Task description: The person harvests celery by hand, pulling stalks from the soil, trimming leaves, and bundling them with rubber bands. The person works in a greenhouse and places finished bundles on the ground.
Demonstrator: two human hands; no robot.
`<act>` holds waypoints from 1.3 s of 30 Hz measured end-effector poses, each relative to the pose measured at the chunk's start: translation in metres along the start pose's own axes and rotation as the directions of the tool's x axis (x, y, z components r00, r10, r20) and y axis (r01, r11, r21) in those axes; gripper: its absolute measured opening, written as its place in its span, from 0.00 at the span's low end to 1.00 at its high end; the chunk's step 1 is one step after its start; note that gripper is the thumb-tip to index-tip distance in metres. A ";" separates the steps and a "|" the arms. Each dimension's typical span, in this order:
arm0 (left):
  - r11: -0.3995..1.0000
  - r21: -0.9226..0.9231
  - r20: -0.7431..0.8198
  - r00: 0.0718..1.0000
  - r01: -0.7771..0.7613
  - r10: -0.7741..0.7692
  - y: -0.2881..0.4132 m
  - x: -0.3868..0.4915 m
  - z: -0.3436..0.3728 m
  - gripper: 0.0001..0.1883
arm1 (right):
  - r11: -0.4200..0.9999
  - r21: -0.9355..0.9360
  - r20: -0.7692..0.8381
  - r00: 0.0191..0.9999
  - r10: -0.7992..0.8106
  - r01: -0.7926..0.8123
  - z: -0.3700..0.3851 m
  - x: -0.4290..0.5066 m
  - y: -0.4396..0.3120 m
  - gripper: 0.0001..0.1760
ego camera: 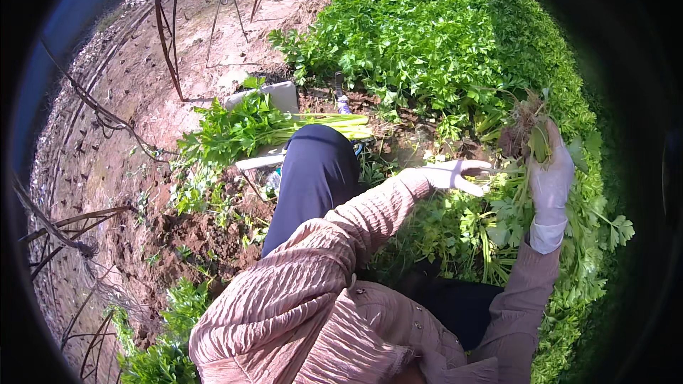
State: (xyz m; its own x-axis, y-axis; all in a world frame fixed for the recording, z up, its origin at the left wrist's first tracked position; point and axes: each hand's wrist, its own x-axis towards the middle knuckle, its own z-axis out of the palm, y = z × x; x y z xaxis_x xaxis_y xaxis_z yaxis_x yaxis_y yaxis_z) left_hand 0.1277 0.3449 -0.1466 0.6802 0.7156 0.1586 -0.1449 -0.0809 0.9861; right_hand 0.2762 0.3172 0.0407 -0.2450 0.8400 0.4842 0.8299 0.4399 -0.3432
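Note:
In my gloved right hand (552, 178) is an uprooted celery plant (540, 144), gripped around its lower stalks. Its tangle of roots, with soil clinging to it, (523, 122) points up and away from me, and its leafy stalks hang back toward my forearm. My left hand (456, 173), also in a pale glove, reaches to the right with its fingers spread. It is just left of the plant's stalks and appears to hold nothing. A bunch of cut celery (331, 125) lies beyond my raised knee, its leaves to the left.
Dense standing celery (427, 26) fills the far side and the right. A grey panel (283, 97) and a purple-and-white object (342, 104) lie near the cut bunch. Bent rods (168, 37) stand in the bare soil (122, 117) at left. My dark-trousered knee (320, 170) rises in front.

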 end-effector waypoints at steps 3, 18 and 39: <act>0.931 0.322 0.002 0.983 0.173 -0.183 0.012 -0.041 0.012 0.45 | 0.814 0.515 0.069 0.959 0.274 -0.270 0.061 -0.048 0.028 0.26; 0.908 0.097 0.062 0.908 0.407 -0.413 -0.104 -0.073 0.006 0.40 | -0.099 0.966 0.257 0.881 0.397 -0.237 0.081 -0.108 0.064 0.25; 0.786 -0.329 0.227 0.852 0.523 -0.472 -0.066 -0.097 0.058 0.20 | 0.120 0.971 0.114 0.838 0.533 -0.209 0.097 -0.134 0.089 0.30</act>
State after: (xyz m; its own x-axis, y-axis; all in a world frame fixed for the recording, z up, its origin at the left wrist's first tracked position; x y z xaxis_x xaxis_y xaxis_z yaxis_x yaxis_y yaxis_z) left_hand 0.1133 0.2407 -0.2242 0.8111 0.4901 -0.3191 0.0053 0.5395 0.8420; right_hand 0.3337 0.2749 -0.1329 0.1801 0.9749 0.1307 -0.3359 0.1858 -0.9234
